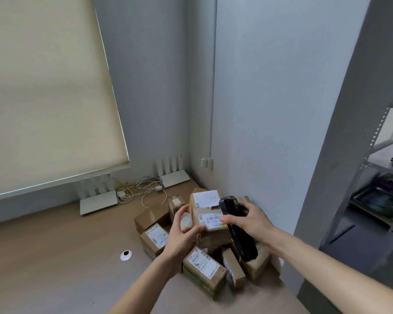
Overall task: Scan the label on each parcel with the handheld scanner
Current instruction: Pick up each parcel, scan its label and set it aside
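Note:
My left hand grips the left side of a brown cardboard parcel, held above the pile with its white barcode label facing me. My right hand holds the black handheld scanner upright, its head just right of the label. Several more brown parcels lie in a heap in the desk corner, among them one with a label at the left, one with green print at the front and a narrow one beside it.
The wooden desk has a round cable hole. Two white routers and tangled cables sit along the back by the window blind. A grey metal shelf stands on the right.

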